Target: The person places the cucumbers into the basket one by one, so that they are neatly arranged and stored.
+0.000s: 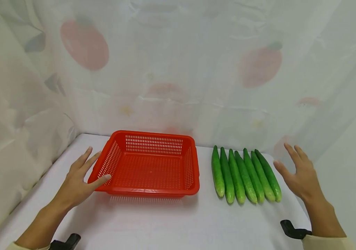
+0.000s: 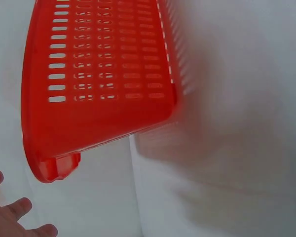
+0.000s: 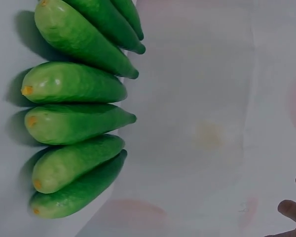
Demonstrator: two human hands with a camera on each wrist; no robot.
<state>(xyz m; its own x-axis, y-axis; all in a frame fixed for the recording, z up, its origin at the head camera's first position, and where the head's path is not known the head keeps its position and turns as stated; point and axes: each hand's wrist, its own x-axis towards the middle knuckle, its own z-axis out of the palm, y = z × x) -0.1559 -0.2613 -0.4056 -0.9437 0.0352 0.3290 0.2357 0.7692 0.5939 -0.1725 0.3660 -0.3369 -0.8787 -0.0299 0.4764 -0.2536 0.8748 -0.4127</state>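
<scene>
On the bench [image 1: 153, 222], the red basket [image 1: 153, 192] sits at the left hand [image 1: 79, 177]'s three o'clock; seven cucumbers [image 1: 245, 176] lie side by side at the right hand [image 1: 301, 178]'s nine o'clock. Both hands have their fingers spread apart, gripping nothing. The cucumbers' pale ends point between five and six o'clock, so any pick-up is probably best made round the middle, thumb towards nine o'clock, rising straight to avoid rolling neighbours.
</scene>
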